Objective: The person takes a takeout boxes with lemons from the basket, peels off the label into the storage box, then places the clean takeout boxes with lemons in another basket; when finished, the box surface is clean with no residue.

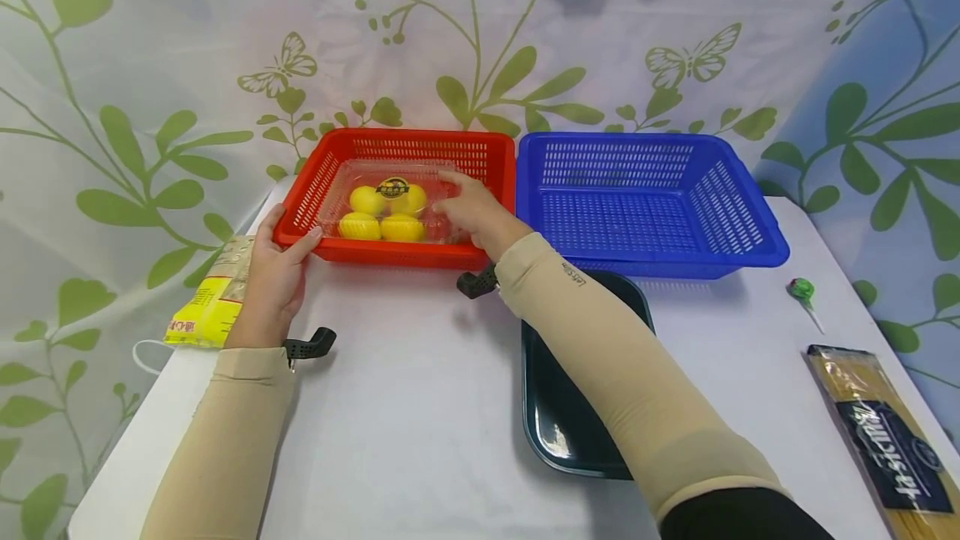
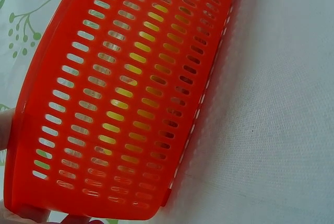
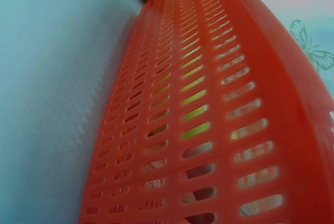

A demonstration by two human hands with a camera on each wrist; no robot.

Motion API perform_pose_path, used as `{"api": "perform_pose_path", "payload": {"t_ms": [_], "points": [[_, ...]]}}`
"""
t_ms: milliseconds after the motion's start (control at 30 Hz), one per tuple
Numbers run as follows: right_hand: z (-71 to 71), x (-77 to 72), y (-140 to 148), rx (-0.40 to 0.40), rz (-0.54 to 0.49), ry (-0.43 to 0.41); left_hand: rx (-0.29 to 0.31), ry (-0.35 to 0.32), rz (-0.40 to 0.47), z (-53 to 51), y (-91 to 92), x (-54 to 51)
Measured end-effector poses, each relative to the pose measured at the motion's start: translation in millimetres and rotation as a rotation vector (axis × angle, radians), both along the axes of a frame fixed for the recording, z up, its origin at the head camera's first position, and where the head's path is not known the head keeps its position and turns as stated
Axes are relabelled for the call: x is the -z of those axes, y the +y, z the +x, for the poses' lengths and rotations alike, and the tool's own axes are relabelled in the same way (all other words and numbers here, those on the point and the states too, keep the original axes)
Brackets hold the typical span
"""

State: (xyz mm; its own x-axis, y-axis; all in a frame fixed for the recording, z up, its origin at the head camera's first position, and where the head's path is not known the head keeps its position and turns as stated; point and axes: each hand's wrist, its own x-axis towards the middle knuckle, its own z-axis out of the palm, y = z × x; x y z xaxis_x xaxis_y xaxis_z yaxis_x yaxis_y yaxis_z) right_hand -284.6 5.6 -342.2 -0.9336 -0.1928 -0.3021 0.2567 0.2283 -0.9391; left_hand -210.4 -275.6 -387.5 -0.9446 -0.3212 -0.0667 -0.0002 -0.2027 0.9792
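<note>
The left hand held the red basket at its near left corner, between thumb and fingers. Inside lay the clear box; the right hand was at its right edge, grip unclear.

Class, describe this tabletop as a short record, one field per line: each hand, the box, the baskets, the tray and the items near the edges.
Left hand: grips the red basket at its front left corner
Right hand: at the right end of the clear box; holding or only touching, cannot tell
Clear box: in the red basket, with four yellow items inside
Blue basket: right of the red one
Dark tray: partly hidden by the right arm
Left edge: yellow packet
Right edge: green-topped lollipop, long packet
</note>
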Motion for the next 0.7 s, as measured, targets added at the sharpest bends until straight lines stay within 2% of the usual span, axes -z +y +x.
{"api": "perform_pose_path", "payload": {"t_ms": [167,333,567,700], "points": [[0.7,0.9,-1.3,0.04,0.011,0.038,0.003,0.0,-0.005,-0.7,-0.5,1.1],[1.5,-0.7,0.3,0.03,-0.01,0.074,0.004,0.0,-0.007,-0.6,-0.9,1.1],[4.9,-15.7,7.5,0.016,0.003,0.095,0.004,-0.007,-0.015,-1.1,-0.8,-0.2],[5.2,-25.6,14.0,0.004,-0.024,0.098,0.004,-0.012,-0.017,-1.3,-1.0,0.2]]}}
